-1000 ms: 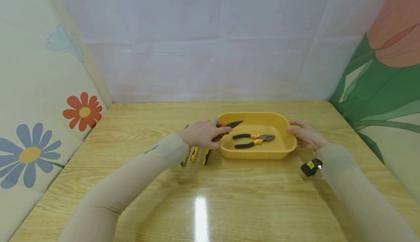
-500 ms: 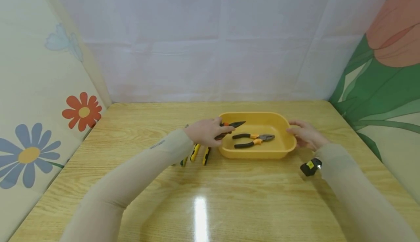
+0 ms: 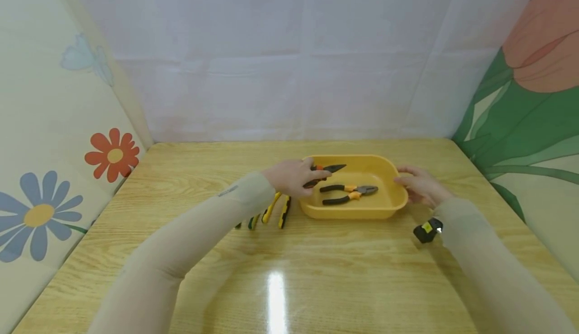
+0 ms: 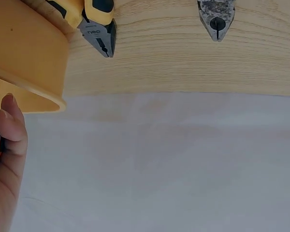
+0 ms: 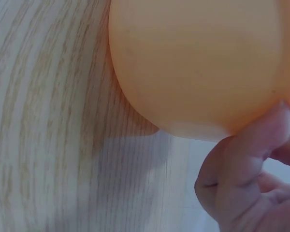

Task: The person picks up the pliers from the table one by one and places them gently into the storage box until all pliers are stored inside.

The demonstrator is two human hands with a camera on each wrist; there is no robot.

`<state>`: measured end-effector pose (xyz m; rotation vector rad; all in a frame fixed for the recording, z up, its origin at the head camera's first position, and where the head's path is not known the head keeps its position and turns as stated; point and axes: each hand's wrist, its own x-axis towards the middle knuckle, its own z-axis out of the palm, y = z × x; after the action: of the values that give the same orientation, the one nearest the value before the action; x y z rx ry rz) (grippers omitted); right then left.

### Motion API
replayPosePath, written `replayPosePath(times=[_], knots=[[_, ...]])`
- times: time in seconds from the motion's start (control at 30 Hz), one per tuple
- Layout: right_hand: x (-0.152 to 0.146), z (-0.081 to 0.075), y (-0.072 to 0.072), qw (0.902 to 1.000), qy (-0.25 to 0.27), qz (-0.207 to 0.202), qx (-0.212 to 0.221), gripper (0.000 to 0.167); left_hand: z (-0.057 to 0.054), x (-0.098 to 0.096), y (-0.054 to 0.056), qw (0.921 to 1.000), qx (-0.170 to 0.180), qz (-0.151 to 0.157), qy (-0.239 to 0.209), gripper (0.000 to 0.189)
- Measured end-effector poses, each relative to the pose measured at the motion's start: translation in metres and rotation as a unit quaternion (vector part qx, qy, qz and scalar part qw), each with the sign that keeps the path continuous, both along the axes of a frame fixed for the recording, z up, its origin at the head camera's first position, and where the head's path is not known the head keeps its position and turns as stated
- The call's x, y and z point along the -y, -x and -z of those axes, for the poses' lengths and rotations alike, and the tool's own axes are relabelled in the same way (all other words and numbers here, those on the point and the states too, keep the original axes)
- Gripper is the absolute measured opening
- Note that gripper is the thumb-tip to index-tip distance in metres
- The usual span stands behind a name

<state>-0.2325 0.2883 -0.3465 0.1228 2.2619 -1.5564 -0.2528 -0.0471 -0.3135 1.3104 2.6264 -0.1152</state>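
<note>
My left hand (image 3: 291,177) holds long-nose pliers (image 3: 333,168) with black and orange handles, above the left end of a yellow plastic basin (image 3: 355,214). Their pointed tip faces right, over the basin's inside. Combination pliers (image 3: 355,193) with black and orange handles lie on the basin floor. On the basin's right end, my right hand (image 3: 422,187) grips the rim; the right wrist view has its fingers (image 5: 241,159) against the basin wall (image 5: 203,67). Left of the basin, several tools with yellow and black handles (image 3: 284,213) lie partly hidden under my left forearm.
A black and yellow tape measure (image 3: 427,230) rests on the wooden table (image 3: 334,278) near my right wrist. In the left wrist view, two plier heads show on the table, one marked pair (image 4: 100,36) beside the basin and another (image 4: 216,19) farther off. A white cloth (image 3: 289,72) hangs behind.
My left hand has moved right with the long-nose pliers, bringing them farther over the basin. My right hand and the basin stay in place.
</note>
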Motion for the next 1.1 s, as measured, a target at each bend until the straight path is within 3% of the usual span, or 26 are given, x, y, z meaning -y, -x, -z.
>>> replayPosePath(times=[0.2,0.47,0.87,1.1], knots=[[0.0,0.001,0.001,0.9999,0.011,0.003,0.001,0.06,0.0,-0.005,0.004,0.9999,0.001,0.007,0.009,0.06],[0.001,0.002,0.001,0.9996,0.024,0.013,0.006,0.059,0.002,-0.016,0.011,0.9984,-0.027,0.013,0.048,0.069],[0.001,0.001,0.0,0.9997,0.023,0.009,0.002,0.06,0.007,-0.028,0.016,0.9965,-0.025,0.016,0.078,0.062],[0.0,0.003,-0.001,0.9996,0.028,0.005,-0.001,0.061,0.005,-0.035,0.016,0.9958,-0.005,0.016,0.09,0.058]])
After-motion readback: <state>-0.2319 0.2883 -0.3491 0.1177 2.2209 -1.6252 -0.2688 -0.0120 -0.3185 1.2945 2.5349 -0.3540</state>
